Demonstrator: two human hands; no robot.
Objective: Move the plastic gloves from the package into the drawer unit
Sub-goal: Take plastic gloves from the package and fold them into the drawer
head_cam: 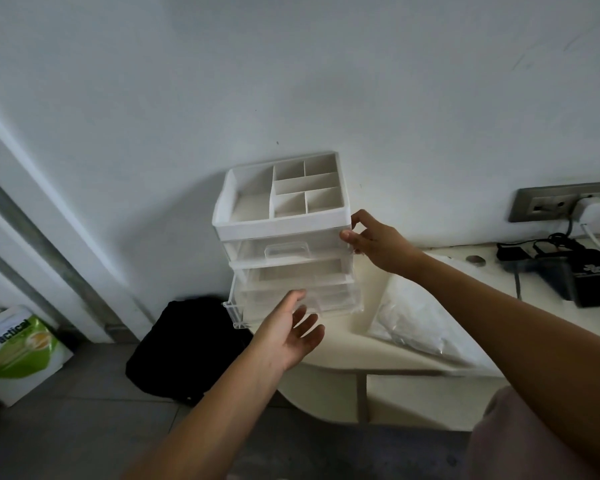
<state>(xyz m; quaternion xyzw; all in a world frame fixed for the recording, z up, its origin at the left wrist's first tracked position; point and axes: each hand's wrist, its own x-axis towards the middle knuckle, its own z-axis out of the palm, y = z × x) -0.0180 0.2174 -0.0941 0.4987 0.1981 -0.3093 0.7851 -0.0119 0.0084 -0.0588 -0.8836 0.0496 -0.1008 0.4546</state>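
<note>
Right hand (pixel 374 242) pinches the drawer unit (pixel 281 220) at its upper right corner. Left hand (pixel 288 337), fingers straight and relaxed, touches the front of the pulled-out bottom drawer (pixel 326 299). The package of plastic gloves (pixel 416 323) lies on the table (pixel 361 315), just right of the drawer unit.

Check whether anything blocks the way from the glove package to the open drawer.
Nothing visible does. The package lies right of the drawer unit with only table between; the left hand touches the front of the pulled-out drawer.
</note>
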